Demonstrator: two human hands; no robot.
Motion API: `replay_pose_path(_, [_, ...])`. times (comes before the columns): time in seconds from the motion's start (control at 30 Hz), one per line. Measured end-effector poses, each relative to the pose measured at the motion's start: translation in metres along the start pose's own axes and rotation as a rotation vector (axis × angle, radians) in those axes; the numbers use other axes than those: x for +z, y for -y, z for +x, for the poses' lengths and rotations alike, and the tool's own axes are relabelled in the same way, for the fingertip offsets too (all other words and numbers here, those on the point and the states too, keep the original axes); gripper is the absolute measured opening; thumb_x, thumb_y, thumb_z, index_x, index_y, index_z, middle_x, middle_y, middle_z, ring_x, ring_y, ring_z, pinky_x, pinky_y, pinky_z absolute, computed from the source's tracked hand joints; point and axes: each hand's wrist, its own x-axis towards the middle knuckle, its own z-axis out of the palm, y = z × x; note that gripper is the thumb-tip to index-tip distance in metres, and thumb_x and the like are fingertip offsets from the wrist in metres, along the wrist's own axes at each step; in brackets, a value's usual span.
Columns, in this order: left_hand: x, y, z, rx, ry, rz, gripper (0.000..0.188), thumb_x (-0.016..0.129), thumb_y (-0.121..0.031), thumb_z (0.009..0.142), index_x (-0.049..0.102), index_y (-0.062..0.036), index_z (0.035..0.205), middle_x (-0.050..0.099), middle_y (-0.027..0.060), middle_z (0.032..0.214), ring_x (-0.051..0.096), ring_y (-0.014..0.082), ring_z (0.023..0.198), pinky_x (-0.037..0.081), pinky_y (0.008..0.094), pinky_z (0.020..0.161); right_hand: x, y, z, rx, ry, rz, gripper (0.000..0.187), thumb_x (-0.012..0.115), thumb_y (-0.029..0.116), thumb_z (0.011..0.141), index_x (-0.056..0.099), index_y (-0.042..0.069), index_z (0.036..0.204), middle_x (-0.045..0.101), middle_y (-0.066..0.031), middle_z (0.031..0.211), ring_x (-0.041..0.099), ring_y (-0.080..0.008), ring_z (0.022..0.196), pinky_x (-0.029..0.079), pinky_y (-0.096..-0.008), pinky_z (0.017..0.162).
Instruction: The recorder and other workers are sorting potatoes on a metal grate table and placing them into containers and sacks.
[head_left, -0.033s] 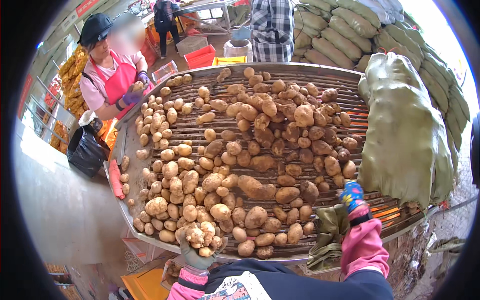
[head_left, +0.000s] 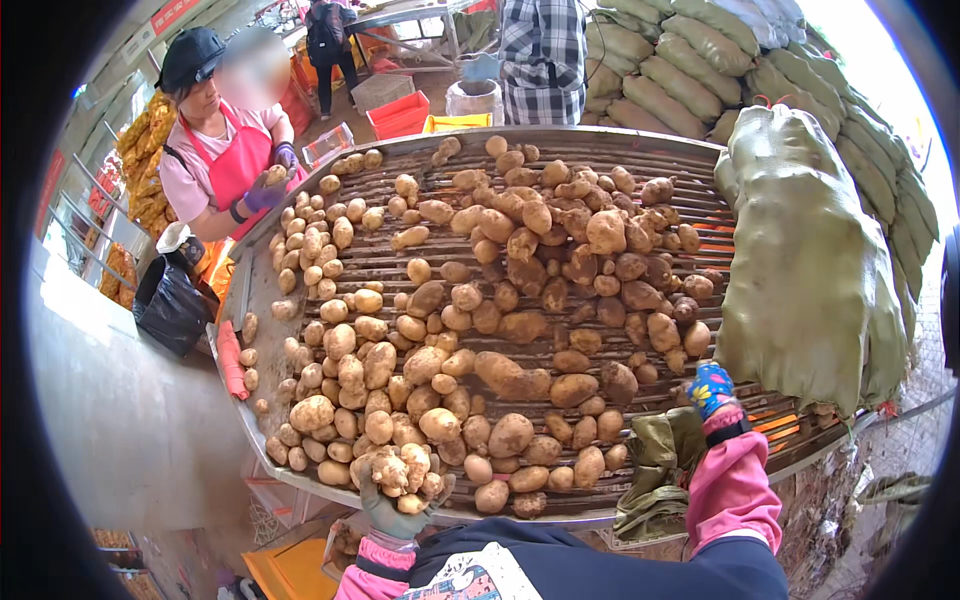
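My left hand (head_left: pixel 395 515), in a grey-green glove, is at the near edge of a slatted metal table (head_left: pixel 640 140). Its fingers wrap round a large, knobbly potato (head_left: pixel 400 468) with several lumps. My right hand (head_left: pixel 711 388) wears a blue flowered glove and reaches over the slats at the right, beside the bulging olive sack (head_left: pixel 795 260). Its fingers point away from me, and their tips are too unclear to show whether they hold anything. Just left of its wrist, a crumpled olive cloth or empty sack (head_left: pixel 660 465) hangs over the near edge. Many loose potatoes (head_left: pixel 510 435) cover the slats.
At the far left a co-worker in a pink apron (head_left: pixel 245 150) handles a potato. A person in a checked shirt (head_left: pixel 543 60) stands beyond the table. Stacked sacks (head_left: pixel 690 75) rise behind at right. Red (head_left: pixel 398 113) and yellow crates (head_left: pixel 457 122) stand behind; a black bag (head_left: pixel 175 305) is left.
My right hand has shifted slightly to the right, away from the potatoes. My left hand keeps the knobbly potato in the same place.
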Motion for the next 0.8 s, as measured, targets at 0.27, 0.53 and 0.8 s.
replay_pose_path(0.27, [0.011, 0.002, 0.002, -0.069, -0.037, 0.027, 0.059, 0.063, -0.065, 0.078, 0.059, -0.0204, 0.116, 0.062, 0.0080, 0.116, 0.060, 0.0291, 0.111, 0.046, 0.0601, 0.094, 0.039, -0.012, -0.006, -0.038, 0.057, -0.126, 0.059, 0.074, 0.048, 0.070, 0.066, 0.004, 0.108, 0.065, -0.0229, 0.109, 0.062, -0.0371, 0.105, 0.050, -0.0434, 0.093])
replay_pose_path(0.53, [0.009, -0.001, -0.005, -0.044, -0.009, 0.005, 0.053, 0.064, -0.061, 0.080, 0.058, -0.0209, 0.114, 0.060, 0.0090, 0.117, 0.059, 0.0294, 0.112, 0.046, 0.0619, 0.093, 0.035, -0.020, 0.006, -0.140, -0.028, 0.374, 0.056, 0.083, 0.028, 0.062, 0.065, 0.001, 0.108, 0.069, -0.0201, 0.098, 0.068, -0.0316, 0.091, 0.053, -0.0389, 0.082])
replay_pose_path(0.8, [0.006, -0.003, -0.005, -0.006, 0.038, 0.022, 0.051, 0.063, -0.060, 0.082, 0.058, -0.0201, 0.112, 0.062, 0.0105, 0.112, 0.061, 0.0310, 0.107, 0.046, 0.0633, 0.092, 0.074, -0.007, 0.065, -0.056, -0.082, 1.170, 0.058, 0.084, 0.029, 0.071, 0.061, -0.002, 0.114, 0.066, -0.0101, 0.104, 0.060, -0.0182, 0.094, 0.049, -0.0309, 0.083])
